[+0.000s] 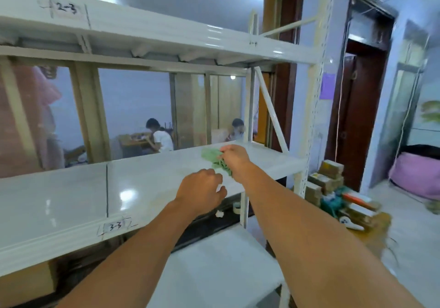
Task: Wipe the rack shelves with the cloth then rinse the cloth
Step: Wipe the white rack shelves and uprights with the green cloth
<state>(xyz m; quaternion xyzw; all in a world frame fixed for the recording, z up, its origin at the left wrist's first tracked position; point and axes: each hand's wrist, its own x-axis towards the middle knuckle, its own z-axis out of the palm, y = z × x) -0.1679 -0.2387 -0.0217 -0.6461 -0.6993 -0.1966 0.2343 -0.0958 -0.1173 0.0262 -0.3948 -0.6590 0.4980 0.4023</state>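
Pressing green cloth [215, 158] onto middle shelf [147, 181] of white rack [302, 126] with our right hand [234, 158]; grip closed, cloth bunched under fingers, near shelf's right end. Our left hand [201, 188] hovers at shelf front edge, fingers curled; small white bit at fingertips, cannot tell if grip has hold. Shelf label "3-3" [115, 226] at front edge. Boxes [326, 176] on floor right of rack.
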